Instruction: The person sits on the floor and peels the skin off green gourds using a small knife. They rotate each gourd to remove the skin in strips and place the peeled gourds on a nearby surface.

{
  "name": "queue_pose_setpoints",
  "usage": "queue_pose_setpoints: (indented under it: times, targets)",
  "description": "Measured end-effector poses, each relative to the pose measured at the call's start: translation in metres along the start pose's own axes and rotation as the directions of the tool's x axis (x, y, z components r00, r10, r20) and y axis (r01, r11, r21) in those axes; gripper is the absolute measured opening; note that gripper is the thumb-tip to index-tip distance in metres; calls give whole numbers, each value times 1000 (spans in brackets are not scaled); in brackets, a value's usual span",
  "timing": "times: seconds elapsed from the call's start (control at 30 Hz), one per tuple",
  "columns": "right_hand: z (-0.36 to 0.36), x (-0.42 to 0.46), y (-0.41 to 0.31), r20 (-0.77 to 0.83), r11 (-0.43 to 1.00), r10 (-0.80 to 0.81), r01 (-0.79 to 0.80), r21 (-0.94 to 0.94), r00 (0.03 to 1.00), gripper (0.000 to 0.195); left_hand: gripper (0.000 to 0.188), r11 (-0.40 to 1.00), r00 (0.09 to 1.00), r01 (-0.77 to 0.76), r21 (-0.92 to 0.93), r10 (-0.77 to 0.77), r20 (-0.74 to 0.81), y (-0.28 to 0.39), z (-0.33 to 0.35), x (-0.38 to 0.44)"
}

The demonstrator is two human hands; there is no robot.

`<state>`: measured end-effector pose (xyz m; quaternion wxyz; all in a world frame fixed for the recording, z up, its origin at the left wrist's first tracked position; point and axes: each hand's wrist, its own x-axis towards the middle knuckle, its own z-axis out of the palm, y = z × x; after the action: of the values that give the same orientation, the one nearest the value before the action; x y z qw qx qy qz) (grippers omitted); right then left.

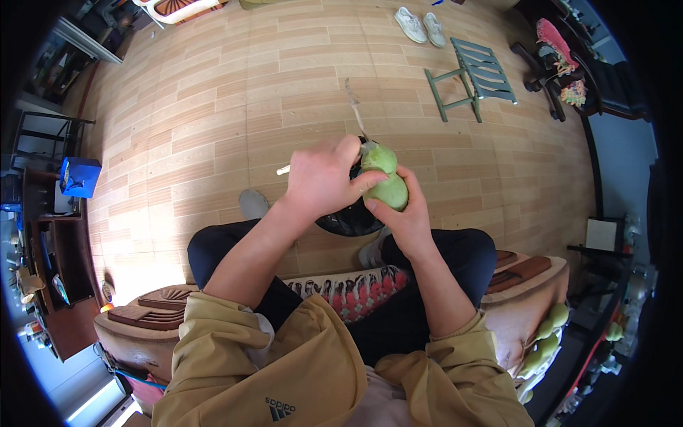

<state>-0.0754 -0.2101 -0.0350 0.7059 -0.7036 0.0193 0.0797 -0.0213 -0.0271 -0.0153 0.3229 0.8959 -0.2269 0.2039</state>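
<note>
A pale green bottle gourd [388,193] with a narrow waist and a long dry stem [355,107] is held up over a black-lined bin [349,223]. My right hand [408,213] cups its larger lower bulb from below and the right side. In my left hand [323,171] is a slim tool [283,170], whose pale handle end sticks out on the left. The fist hides most of this tool, and its working end by the upper bulb is hard to make out. My left thumb rests on the gourd's waist. Part of the upper bulb's skin looks paler and scraped.
Several more green gourds [545,339] lie on the right side of the carved wooden seat [525,277]. A green folding stool [483,69] and white shoes [411,25] are ahead on the right. A blue bag [80,177] hangs by the left cabinet [66,267].
</note>
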Motion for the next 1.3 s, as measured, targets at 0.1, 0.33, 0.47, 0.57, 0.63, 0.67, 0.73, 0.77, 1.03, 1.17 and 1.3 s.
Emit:
queue_pose_setpoints:
  times: [0.1, 0.33, 0.47, 0.57, 0.63, 0.67, 0.73, 0.77, 1.03, 1.17, 1.3]
  targets:
    - [1, -2, -3, -1, 1000, -15, 15, -3, 1000, 63, 46, 999, 999, 32, 15, -33, 15, -1, -5, 3]
    - [-1, -2, 2, -13, 999, -4, 4, -50, 1000, 63, 46, 998, 998, -64, 17, 64, -8, -2, 7, -1]
    - [0, -3, -3, -16, 997, -4, 3, -74, 1000, 63, 45, 999, 999, 34, 23, -34, 6, 0, 0, 2]
    - [0, -3, 2, -14, 999, 2, -3, -41, 1000, 64, 47, 999, 999, -52, 15, 52, -2, 0, 9, -5]
    - [1, -4, -1, -17, 1000, 22, -22, -20, 1000, 64, 47, 1000, 1000, 19, 19, -19, 1, 0, 7, -1]
    - [1, -5, -4, -18, 999, 17, -18, -36, 1000, 64, 47, 998, 999, 54, 20, -54, 2, -1, 6, 0]
    - [2, -5, -7, -22, 998, 2, -4, -64, 1000, 65, 46, 1000, 1000, 27, 6, -27, 8, 0, 6, 0]
    - [2, -5, -5, -36, 996, -2, -1, -89, 999, 65, 46, 1000, 1000, 14, -2, -14, 11, 1, 6, -1]
    - [-3, -4, 7, -106, 963, -95, 64, -261, 990, 68, 46, 999, 1000, 1, 35, 0, -4, 2, 4, 2]
    - [0, -6, 4, -124, 955, -118, 78, -285, 985, 68, 45, 999, 999, 14, 41, -16, 32, 1, 4, 0]
    - [1, -6, 4, -140, 939, -129, 75, -336, 982, 67, 46, 994, 996, -92, 55, 91, 19, 0, 16, -7]
